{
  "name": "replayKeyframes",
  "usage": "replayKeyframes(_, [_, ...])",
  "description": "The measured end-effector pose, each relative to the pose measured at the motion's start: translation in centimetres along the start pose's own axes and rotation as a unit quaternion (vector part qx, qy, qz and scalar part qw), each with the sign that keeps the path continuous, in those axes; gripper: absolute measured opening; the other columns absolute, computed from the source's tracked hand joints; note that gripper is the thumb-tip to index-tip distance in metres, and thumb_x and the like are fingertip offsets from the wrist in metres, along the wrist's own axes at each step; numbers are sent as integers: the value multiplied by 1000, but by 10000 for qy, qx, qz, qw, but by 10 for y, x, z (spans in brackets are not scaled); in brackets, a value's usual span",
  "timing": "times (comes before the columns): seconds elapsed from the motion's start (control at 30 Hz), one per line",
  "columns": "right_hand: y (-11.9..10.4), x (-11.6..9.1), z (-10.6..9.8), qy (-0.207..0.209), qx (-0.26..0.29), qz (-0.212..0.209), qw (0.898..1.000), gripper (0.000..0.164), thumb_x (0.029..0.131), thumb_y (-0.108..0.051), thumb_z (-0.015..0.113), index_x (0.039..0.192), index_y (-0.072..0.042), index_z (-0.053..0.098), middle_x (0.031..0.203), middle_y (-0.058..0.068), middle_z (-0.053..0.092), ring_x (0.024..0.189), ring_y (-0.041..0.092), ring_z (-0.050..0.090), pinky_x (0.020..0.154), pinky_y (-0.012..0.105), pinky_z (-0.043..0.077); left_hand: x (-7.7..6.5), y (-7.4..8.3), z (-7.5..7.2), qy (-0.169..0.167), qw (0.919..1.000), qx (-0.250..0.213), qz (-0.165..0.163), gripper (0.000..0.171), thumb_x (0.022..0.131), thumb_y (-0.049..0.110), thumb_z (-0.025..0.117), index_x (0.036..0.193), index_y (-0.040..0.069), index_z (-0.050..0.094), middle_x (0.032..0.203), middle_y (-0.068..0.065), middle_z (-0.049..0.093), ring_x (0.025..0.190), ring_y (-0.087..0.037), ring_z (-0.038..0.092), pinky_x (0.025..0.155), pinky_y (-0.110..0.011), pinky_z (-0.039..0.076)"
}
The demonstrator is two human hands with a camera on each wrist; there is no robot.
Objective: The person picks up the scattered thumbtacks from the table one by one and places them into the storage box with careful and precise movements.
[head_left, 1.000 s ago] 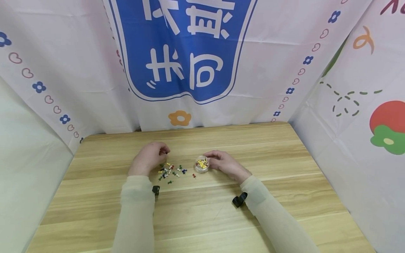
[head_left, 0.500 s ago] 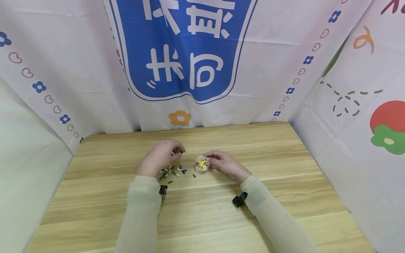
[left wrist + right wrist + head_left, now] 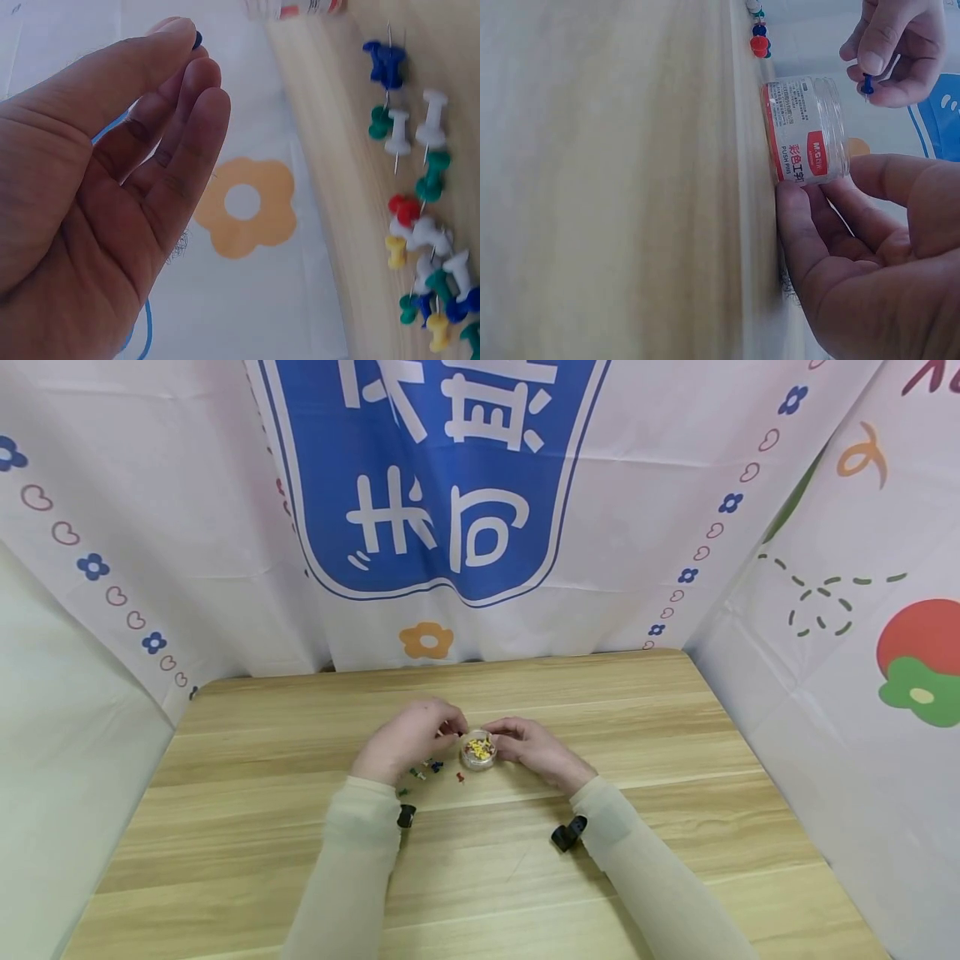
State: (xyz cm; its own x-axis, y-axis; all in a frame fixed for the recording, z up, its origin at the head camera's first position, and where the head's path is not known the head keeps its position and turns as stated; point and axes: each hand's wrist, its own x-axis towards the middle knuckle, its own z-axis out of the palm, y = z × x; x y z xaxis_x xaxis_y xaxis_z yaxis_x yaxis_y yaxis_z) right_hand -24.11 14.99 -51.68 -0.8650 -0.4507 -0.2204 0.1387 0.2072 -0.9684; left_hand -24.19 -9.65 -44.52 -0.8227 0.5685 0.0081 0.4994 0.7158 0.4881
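My left hand point(image 3: 412, 742) pinches a blue push pin point(image 3: 867, 84) between thumb and fingertips, beside the rim of a small clear plastic jar point(image 3: 802, 127). That jar stands upright on the table, labelled in red and white, with yellow and red push pins point(image 3: 480, 748) visible inside. From the other side my right hand point(image 3: 538, 752) holds the jar, thumb near its rim and fingers against its wall. Loose push pins point(image 3: 431, 236) in white, green, blue, red and yellow lie on the table; in the head view my left hand and wrist hide many of them.
A single red push pin point(image 3: 461, 777) lies just in front of the jar. The wooden table point(image 3: 480, 877) ends at a white printed cloth point(image 3: 480, 635) behind, with more cloth at both sides. Both wrists wear small black cameras point(image 3: 567, 833).
My left hand has moved right, carrying the blue push pin from the loose pile to the jar's side. My right hand and the jar have stayed in place.
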Motion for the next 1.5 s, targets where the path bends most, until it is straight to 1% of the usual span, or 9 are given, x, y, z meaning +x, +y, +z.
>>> replayKeyframes(0.27, [-1, -2, -1, -46, -121, -1, 9999, 38, 106, -21, 58, 143, -11, 60, 143, 8, 59, 122, 23, 63, 104, 39, 50, 6, 6, 11, -172, 9998, -58, 48, 13, 96, 9, 72, 106, 13, 78, 102, 3, 72, 93, -12, 63, 85, -34, 53])
replayKeyframes(0.43, [-1, -2, -1, -51, -125, -23, 9999, 37, 106, -22, 58, 142, -13, 60, 142, 6, 60, 124, 24, 63, 105, 41, 49, 9, 9, 15, -278, 9996, -84, 64, 14, 94, 6, 74, 107, 12, 78, 105, 1, 73, 95, -14, 64, 86, -35, 53])
replayKeyframes(0.63, [-1, -1, 0, -44, -159, -52, 9999, 36, 106, -19, 58, 141, -13, 61, 140, 5, 62, 122, 23, 63, 103, 38, 51, 11, 8, 19, -381, 9992, -89, -28, 16, 94, 6, 73, 109, 12, 78, 107, 2, 73, 94, -12, 63, 86, -33, 53])
replayKeyframes(0.87, [1, 0, -1, -34, -159, -89, 9998, 36, 107, -18, 57, 142, -12, 61, 140, 5, 63, 122, 23, 63, 103, 40, 50, 12, 6, 21, -374, 9992, -97, -65, 17, 95, 6, 73, 110, 13, 78, 108, 1, 73, 93, -12, 63, 85, -34, 53])
replayKeyframes(1.03, [0, -1, -2, -42, -191, -20, 9998, 36, 106, -22, 58, 142, -16, 61, 140, 4, 62, 123, 23, 63, 106, 43, 48, 9, 4, 17, -326, 9992, -154, -145, 18, 96, 8, 71, 113, 12, 77, 110, -2, 73, 94, -14, 63, 84, -35, 54])
replayKeyframes(1.17, [1, -1, -2, -7, -287, -30, 9996, 37, 105, -23, 59, 142, -17, 62, 139, 4, 63, 123, 23, 62, 106, 44, 47, 4, 0, 11, -175, 9993, -153, -281, 18, 98, 15, 71, 115, 12, 76, 109, 1, 72, 98, -14, 63, 88, -38, 54])
replayKeyframes(1.3, [1, 0, -1, 61, -341, 0, 9994, 37, 104, -22, 60, 141, -16, 62, 138, 4, 63, 121, 22, 62, 104, 43, 49, 0, -5, 4, -81, 9994, -63, -334, 19, 99, 19, 71, 116, 14, 76, 110, 2, 72, 101, -15, 64, 92, -40, 53])
replayKeyframes(1.43, [1, 1, 0, 109, -326, 7, 9994, 36, 104, -19, 60, 140, -14, 63, 138, 5, 63, 118, 22, 64, 101, 41, 51, -3, -11, 0, -4, 9993, 6, -368, 21, 99, 19, 70, 118, 12, 75, 112, 0, 72, 102, -17, 64, 92, -40, 53])
replayKeyframes(1.5, [2, 1, 0, 125, -312, 13, 9994, 36, 104, -18, 60, 140, -14, 63, 137, 6, 63, 118, 22, 65, 101, 40, 52, -4, -14, -1, 29, 9990, 25, -454, 21, 100, 20, 69, 118, 11, 75, 112, -1, 72, 103, -18, 64, 92, -40, 53])
